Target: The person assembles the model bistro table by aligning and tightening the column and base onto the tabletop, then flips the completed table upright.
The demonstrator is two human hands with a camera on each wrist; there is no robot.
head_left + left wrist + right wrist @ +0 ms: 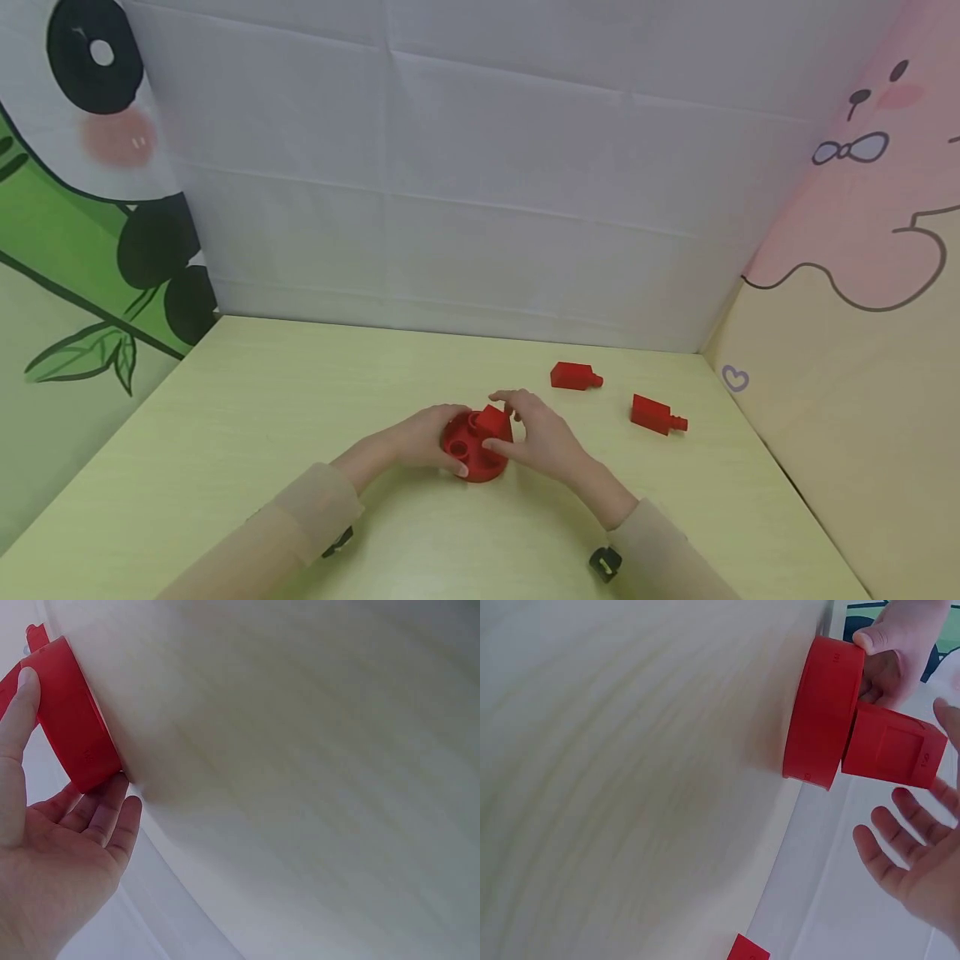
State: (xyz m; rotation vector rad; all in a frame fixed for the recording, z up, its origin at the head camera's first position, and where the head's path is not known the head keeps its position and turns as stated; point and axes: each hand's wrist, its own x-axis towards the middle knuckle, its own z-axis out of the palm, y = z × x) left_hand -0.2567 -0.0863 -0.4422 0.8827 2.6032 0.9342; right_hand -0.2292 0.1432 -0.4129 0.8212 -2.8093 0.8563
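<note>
A round red base [480, 468] with round sockets in its top sits on the table, thumb and fingers of my left hand [420, 437] gripping its left side. In the left wrist view the thumb presses one side of the base [75, 720] and the fingertips reach its far side. A red square block [491, 421] stands upright in the base. My right hand [543, 437] is spread around this block, thumb and index finger on either side. The right wrist view shows the block [892, 746] seated against the base, the other fingers [889, 862] apart from it.
Two more red blocks with narrow round pegs lie to the right on the pale table [300, 375]: a farther one [573, 376] and a nearer one [651, 414]. A white sheet [465, 167] hangs behind. Painted panels stand left and right.
</note>
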